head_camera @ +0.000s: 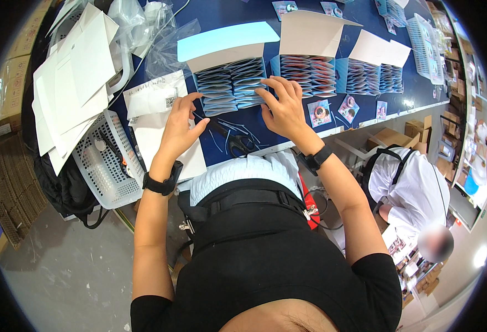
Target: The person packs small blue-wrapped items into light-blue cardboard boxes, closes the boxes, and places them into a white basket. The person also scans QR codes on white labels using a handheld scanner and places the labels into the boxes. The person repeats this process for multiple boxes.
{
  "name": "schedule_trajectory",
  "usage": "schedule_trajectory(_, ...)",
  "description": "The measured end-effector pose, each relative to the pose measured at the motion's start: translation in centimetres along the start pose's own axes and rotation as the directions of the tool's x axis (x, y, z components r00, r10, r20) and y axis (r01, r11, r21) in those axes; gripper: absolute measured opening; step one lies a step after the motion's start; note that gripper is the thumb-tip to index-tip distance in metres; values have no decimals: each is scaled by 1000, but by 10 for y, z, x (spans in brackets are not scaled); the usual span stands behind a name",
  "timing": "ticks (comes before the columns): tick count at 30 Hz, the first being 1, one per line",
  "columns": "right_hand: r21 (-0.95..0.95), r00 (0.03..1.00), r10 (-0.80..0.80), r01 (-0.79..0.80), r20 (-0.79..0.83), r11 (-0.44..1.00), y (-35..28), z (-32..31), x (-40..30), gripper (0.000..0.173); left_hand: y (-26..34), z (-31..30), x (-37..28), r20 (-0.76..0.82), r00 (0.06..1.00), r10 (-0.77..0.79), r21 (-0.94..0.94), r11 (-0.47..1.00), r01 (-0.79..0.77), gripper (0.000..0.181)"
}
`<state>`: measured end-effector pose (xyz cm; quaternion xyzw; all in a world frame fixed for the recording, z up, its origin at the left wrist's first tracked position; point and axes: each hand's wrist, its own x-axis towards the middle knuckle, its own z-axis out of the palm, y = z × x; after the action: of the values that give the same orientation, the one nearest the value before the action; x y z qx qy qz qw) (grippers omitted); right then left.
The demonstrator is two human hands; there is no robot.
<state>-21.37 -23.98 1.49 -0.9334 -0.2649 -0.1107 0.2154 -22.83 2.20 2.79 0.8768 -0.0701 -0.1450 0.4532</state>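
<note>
An open-lidded box point(227, 56) faces me on the blue table, filled with two rows of flat blue packets point(249, 92). My left hand point(180, 126) is beside its left front corner, thumb and fingers spread with nothing between them. At the right side, the curled, parted fingers of my right hand point(285, 106) reach the edge of the packets; whether they press on them I cannot tell. Black-handled scissors point(241, 145) lie below the box among thin blue strips point(216, 141). A second box point(307, 35) with red-toned packets point(323, 76) stands just right of my right hand.
Another box pair point(370, 76) holds more packets farther right. Small picture packets point(320, 113) lie along the front edge. White cards point(73, 83) are stacked at left above a white plastic basket point(111, 182). A printed paper bag point(156, 97) lies nearby. A person in white point(409, 182) bends at right.
</note>
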Motion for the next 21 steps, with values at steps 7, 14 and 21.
schedule_trajectory(7, 36, 999, 36, -36, -9, 999, 1, 2, 2, 44, -2, 1, 0, -26, 999, 21, 12, 1000, -21, 52)
schedule_trajectory(14, -11, 999, 42, -42, 25, 999, 1, 2, 13, 54, 0, -1, -1, -1, 1000, -20, 17, 1000, 20, 51)
schedule_trajectory(21, -19, 999, 43, -42, 21, 999, 5, 2, 17, 54, -1, -1, -1, -9, 1000, -22, 18, 1000, 22, 51)
